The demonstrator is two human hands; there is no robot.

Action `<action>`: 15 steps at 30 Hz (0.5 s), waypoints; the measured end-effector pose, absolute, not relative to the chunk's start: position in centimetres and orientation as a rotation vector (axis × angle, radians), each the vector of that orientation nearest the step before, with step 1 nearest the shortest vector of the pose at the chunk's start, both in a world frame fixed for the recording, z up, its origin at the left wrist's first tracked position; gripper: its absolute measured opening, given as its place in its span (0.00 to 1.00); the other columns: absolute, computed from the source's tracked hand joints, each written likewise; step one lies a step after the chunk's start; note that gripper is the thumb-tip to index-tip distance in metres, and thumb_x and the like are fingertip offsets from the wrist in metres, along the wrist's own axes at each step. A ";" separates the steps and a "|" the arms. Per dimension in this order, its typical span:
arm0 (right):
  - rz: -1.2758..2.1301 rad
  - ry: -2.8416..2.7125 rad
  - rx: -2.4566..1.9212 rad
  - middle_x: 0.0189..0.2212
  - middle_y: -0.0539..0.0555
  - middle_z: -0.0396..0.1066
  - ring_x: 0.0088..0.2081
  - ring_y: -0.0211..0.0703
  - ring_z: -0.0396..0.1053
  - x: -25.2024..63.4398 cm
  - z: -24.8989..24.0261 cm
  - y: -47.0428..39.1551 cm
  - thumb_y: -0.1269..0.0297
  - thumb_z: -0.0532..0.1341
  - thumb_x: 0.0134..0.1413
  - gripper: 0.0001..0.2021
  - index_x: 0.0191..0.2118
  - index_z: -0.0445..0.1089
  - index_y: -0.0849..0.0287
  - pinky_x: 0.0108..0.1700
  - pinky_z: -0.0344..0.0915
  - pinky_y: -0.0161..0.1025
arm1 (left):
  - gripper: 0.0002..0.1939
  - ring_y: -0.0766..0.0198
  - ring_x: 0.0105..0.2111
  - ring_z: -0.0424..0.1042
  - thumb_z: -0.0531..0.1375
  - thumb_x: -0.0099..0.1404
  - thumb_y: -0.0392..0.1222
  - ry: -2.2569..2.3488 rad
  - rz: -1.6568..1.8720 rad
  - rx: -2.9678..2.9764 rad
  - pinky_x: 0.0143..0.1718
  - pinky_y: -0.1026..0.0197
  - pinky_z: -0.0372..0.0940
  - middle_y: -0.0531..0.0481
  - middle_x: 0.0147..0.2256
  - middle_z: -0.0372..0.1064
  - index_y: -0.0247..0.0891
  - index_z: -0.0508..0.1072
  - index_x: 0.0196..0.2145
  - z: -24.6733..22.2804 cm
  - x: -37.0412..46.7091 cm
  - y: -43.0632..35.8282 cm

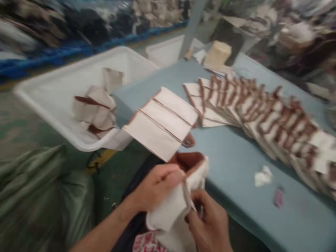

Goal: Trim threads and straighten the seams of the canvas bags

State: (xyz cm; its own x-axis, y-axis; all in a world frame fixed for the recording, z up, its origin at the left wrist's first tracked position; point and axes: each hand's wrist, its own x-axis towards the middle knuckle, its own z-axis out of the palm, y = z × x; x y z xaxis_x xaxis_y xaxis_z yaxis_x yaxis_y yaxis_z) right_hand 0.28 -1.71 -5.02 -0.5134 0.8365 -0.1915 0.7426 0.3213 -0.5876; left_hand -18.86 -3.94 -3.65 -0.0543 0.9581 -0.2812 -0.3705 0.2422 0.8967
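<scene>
A cream cloth piece (168, 213) with a brown-lined opening is held up over the person's lap, red printing showing near its bottom. My left hand (160, 183) grips its upper edge, fingers closed. On its right side my right hand (210, 220) pinches the cloth lower down, with the fingertips partly hidden. Just beyond the hands, a flat cream cloth panel (162, 122) with brown trim lies over the near left edge of the blue table (225, 157). The picture is blurred by motion.
A long overlapping row of cream pieces with brown trim (262, 112) crosses the table. Nearer lie a white scrap (263, 176) and a small pink object (279, 196). A white bin (52, 98) holding cloth pieces stands left, green sacks (44, 203) below it.
</scene>
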 end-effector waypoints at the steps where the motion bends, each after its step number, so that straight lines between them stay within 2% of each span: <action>1: 0.952 -2.382 -1.368 0.22 0.47 0.70 0.25 0.40 0.69 0.3 -5.0 -1.2 0.73 0.60 0.47 0.05 0.28 0.70 0.55 0.31 0.64 0.35 | 0.31 0.69 0.22 0.49 0.59 0.66 0.69 1.165 1.247 0.673 0.21 0.65 0.49 0.58 0.22 0.52 0.40 0.59 0.22 -4.3 -19.2 -3.5; 3: 0.870 -2.291 -1.249 0.20 0.46 0.68 0.23 0.38 0.66 0.1 -5.3 -0.2 0.73 0.58 0.41 0.05 0.25 0.67 0.55 0.28 0.59 0.34 | 0.33 0.69 0.24 0.49 0.59 0.66 0.72 1.182 1.226 0.642 0.23 0.66 0.51 0.58 0.23 0.51 0.39 0.58 0.23 -5.4 -19.6 -2.8; 6: 0.819 -2.213 -1.230 0.20 0.45 0.67 0.22 0.36 0.63 0.2 -5.1 0.5 0.73 0.57 0.39 0.05 0.24 0.65 0.55 0.28 0.55 0.33 | 0.35 0.71 0.22 0.50 0.66 0.55 0.76 1.023 1.081 0.608 0.22 0.69 0.53 0.59 0.23 0.54 0.38 0.62 0.26 -5.8 -19.9 -2.3; 8: 0.850 -2.202 -1.242 0.20 0.45 0.67 0.22 0.36 0.63 0.9 -4.8 0.7 0.74 0.58 0.39 0.06 0.25 0.64 0.55 0.28 0.55 0.33 | 0.34 0.68 0.24 0.60 0.73 0.49 0.71 0.906 0.894 0.601 0.26 0.68 0.61 0.55 0.26 0.65 0.37 0.70 0.30 -5.6 -19.9 -1.9; 10: 0.932 -2.217 -1.246 0.21 0.45 0.68 0.24 0.37 0.64 1.8 -4.4 1.0 0.74 0.60 0.40 0.06 0.26 0.65 0.55 0.29 0.55 0.34 | 0.31 0.62 0.29 0.69 0.76 0.48 0.64 0.878 0.721 0.609 0.31 0.64 0.67 0.49 0.32 0.74 0.35 0.77 0.37 -5.4 -19.9 -1.4; 12: 1.088 -2.250 -1.236 0.23 0.44 0.70 0.26 0.37 0.66 3.0 -4.1 1.5 0.74 0.61 0.40 0.07 0.28 0.67 0.55 0.31 0.56 0.34 | 0.28 0.60 0.30 0.72 0.76 0.50 0.58 0.915 0.648 0.605 0.31 0.64 0.68 0.46 0.36 0.78 0.34 0.80 0.40 -5.3 -19.7 -0.9; 15: 1.332 -2.238 -1.235 0.26 0.44 0.71 0.27 0.37 0.66 4.4 -3.9 2.2 0.76 0.61 0.42 0.09 0.31 0.68 0.55 0.32 0.57 0.34 | 0.25 0.60 0.29 0.74 0.76 0.49 0.52 0.943 0.610 0.509 0.30 0.65 0.68 0.45 0.35 0.80 0.33 0.81 0.40 -5.5 -18.7 -0.5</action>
